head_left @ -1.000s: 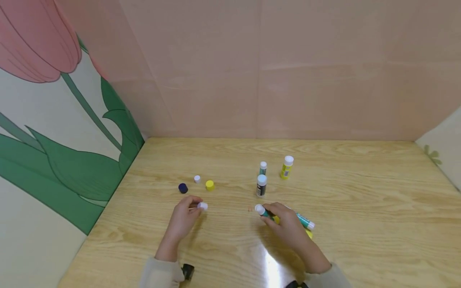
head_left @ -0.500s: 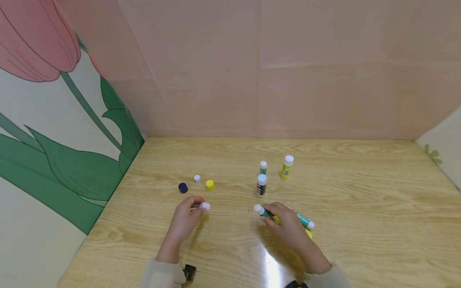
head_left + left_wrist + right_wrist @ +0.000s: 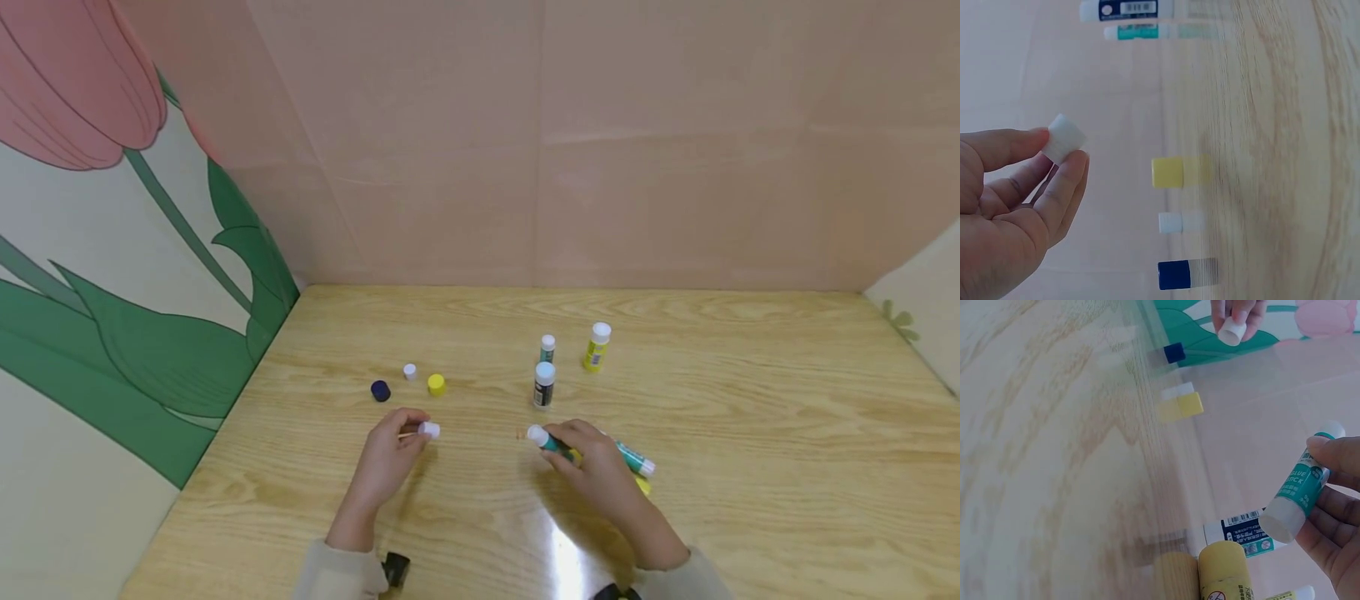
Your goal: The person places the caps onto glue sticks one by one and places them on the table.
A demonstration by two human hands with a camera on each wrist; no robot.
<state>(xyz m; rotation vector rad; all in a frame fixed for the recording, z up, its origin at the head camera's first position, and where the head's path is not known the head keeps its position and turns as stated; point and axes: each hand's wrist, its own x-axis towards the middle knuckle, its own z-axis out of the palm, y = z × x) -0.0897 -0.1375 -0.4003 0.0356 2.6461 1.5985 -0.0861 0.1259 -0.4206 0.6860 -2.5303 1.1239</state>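
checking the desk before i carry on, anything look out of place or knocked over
Nothing is spilled or damaged. Three loose caps, blue, white and yellow, sit apart from three uncapped glue sticks standing upright. Another teal stick lies flat beside the right hand.

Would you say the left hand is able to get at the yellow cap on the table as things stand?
Probably yes, once freed: the yellow cap stands just beyond the left hand, with nothing between them. The hand already pinches a white cap, though, so its fingertips are occupied.
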